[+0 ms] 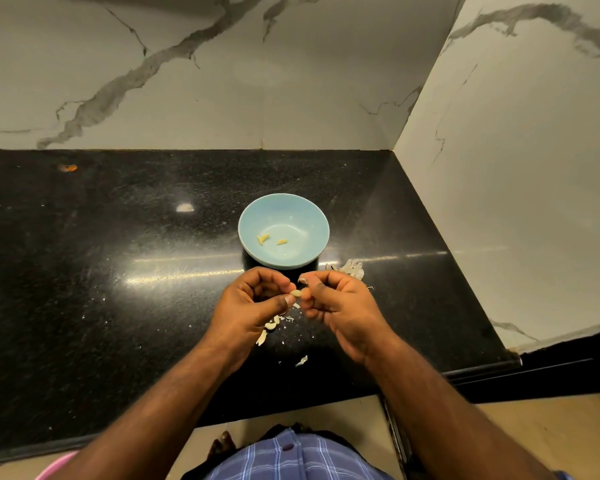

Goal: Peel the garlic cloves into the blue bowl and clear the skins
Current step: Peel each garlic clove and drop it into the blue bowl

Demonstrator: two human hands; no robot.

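Observation:
A blue bowl (309,216) stands on the black counter (118,271) and holds two peeled garlic cloves (263,239). Just in front of it, my left hand (250,303) and my right hand (340,303) meet over the counter. Both pinch one small pale garlic clove (296,293) between thumb and fingertips. Loose white skins (269,329) lie on the counter beneath my hands, and one scrap lies nearer me. The rest of the garlic bulb (352,267) sits to the right of the bowl, partly hidden by my right hand.
Marble-patterned walls (222,98) close the counter off at the back and on the right. The counter's front edge runs below my forearms. A small orange scrap (70,168) lies far back left. A pink rim (54,469) shows at the bottom left.

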